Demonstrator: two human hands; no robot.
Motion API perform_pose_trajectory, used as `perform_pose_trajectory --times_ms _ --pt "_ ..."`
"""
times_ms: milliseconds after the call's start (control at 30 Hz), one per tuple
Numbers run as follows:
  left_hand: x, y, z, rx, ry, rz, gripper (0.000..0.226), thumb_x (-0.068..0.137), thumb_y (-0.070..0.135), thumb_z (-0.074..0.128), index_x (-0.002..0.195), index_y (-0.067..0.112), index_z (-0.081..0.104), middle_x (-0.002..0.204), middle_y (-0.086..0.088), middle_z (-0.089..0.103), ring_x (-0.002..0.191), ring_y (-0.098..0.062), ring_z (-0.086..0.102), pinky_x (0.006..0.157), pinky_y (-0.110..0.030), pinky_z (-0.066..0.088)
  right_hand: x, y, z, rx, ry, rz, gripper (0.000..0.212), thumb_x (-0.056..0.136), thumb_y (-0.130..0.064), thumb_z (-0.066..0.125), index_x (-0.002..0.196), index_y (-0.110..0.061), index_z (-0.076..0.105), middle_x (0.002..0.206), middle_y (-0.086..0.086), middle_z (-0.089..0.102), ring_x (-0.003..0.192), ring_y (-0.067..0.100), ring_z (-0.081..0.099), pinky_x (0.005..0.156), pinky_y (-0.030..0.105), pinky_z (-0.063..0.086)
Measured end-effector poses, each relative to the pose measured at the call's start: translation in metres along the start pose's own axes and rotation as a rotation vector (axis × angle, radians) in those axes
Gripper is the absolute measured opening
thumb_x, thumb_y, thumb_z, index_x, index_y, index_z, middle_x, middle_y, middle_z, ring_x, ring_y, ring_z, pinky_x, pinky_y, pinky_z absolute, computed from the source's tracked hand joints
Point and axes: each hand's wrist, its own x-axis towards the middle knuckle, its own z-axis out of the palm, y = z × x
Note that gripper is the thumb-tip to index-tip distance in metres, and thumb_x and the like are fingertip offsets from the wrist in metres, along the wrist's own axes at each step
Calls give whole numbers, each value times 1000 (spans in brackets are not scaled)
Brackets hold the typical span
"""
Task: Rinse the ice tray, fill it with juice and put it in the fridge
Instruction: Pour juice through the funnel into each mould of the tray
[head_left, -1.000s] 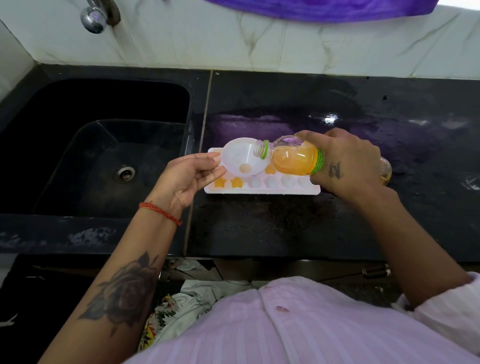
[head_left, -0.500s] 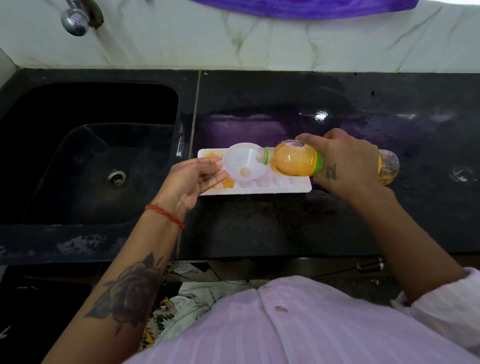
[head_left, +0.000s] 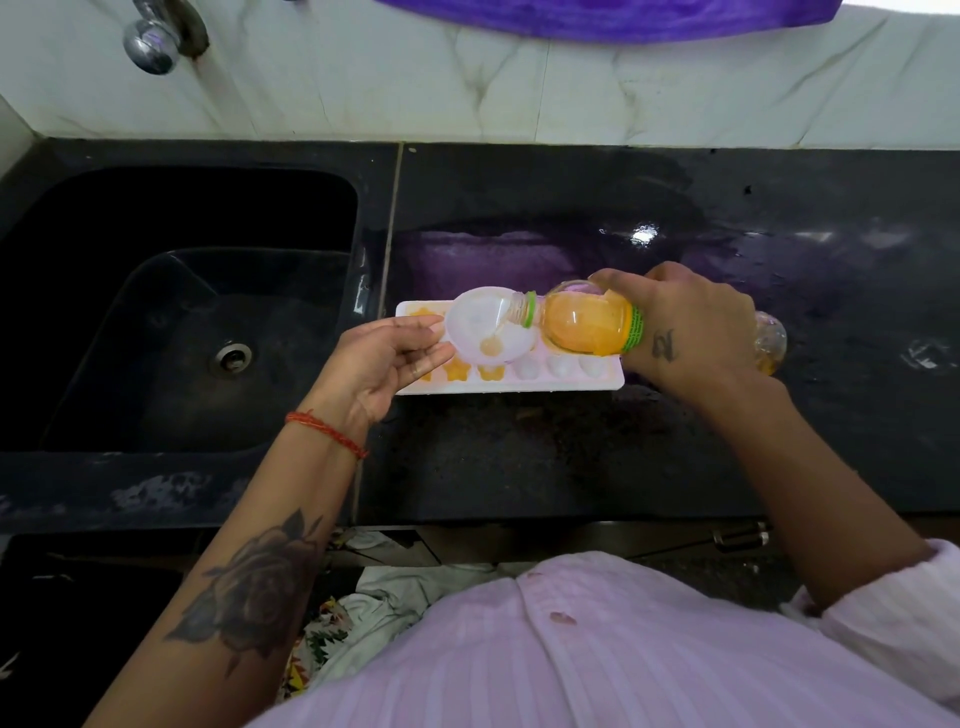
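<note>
A white ice tray (head_left: 587, 382) lies on the black counter just right of the sink. Its left star-shaped cells hold orange juice; the right cells look unfilled. My left hand (head_left: 387, 358) pinches the rim of a white funnel (head_left: 485, 327) held over the tray. My right hand (head_left: 691, 332) grips a clear juice bottle (head_left: 587, 325), tipped on its side, its mouth at the funnel's edge. A little juice sits at the funnel's bottom.
A black sink (head_left: 182, 312) with a drain lies to the left, a chrome tap (head_left: 153, 39) above it. The wet black counter (head_left: 779, 249) stretches right. A purple cloth (head_left: 597, 13) hangs on the marble wall. Clothes lie below the counter edge.
Juice fills one more star cell at the tray's front left. Both hands keep the funnel and the tipped bottle over the tray; the view has shifted slightly.
</note>
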Motion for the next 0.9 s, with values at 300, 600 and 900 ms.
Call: perform_pose_trajectory --times_ms 300,600,900 --pt "2 0 14 5 -72 19 12 82 -10 57 83 -1 65 64 -6 73 62 -14 71 55 -19 55 -9 13 -7 71 18 55 67 74 -30 72 133 -41 43 114 8 58 96 36 58 73 37 40" --pt "4 -6 31 46 -86 -16 13 83 -10 56 83 1 64 61 -4 72 58 -14 71 53 -19 56 -18 25 -4 -30 24 72 65 77 -29 72 134 -38 43 114 9 57 92 35 60 68 33 31" --pt "5 -10 33 58 -56 -24 14 83 -10 56 81 1 65 73 -9 70 57 -15 70 53 -20 57 -15 27 -1 -43 41 55 62 76 -24 72 132 -36 47 109 13 58 87 37 60 67 33 29"
